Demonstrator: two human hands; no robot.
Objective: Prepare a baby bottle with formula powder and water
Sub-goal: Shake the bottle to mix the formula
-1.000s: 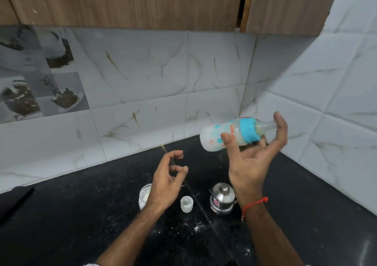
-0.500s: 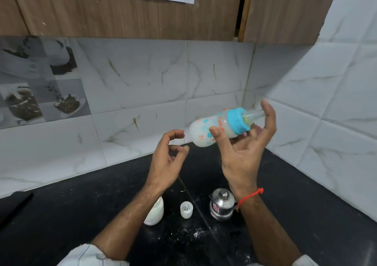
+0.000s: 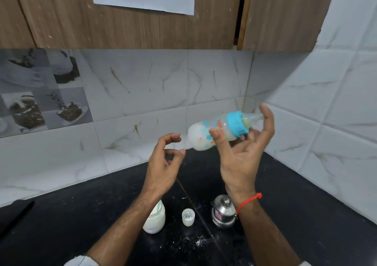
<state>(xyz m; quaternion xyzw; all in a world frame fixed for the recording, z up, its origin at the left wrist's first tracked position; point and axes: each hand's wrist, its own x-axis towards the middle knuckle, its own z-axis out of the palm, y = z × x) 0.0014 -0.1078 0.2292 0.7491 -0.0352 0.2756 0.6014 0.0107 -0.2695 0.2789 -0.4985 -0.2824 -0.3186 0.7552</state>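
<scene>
Bottle: the baby bottle (image 3: pixel 216 132) is in the air above the back of the black countertop (image 3: pixel 306 194), near the corner where the two tiled walls meet; it touches nothing on the counter.
Long axis: it lies almost level, base toward my left, blue collar (image 3: pixel 237 124) and teat toward my right, the teat end tilted slightly up.
Right hand: my right hand (image 3: pixel 242 155) has the bottle, thumb across the near side of the body, one finger standing up at the teat tip; the other fingers are spread loosely under it.
Left hand: my left hand (image 3: pixel 165 163) is empty, fingers curled half closed, just beside the bottle's base but apart from it.
Nearer hand: the right, already on it; I judge the next shake or tilt runs along that left-right axis.
Below: white jar (image 3: pixel 155 221), small white cup (image 3: pixel 188 216) and steel lidded pot (image 3: pixel 223 211) stand in a row toward the counter's front edge, spilled powder before them.
Hidden: my palm covers the bottle's far side; how full it is I cannot tell. My left forearm cuts across the jar.
</scene>
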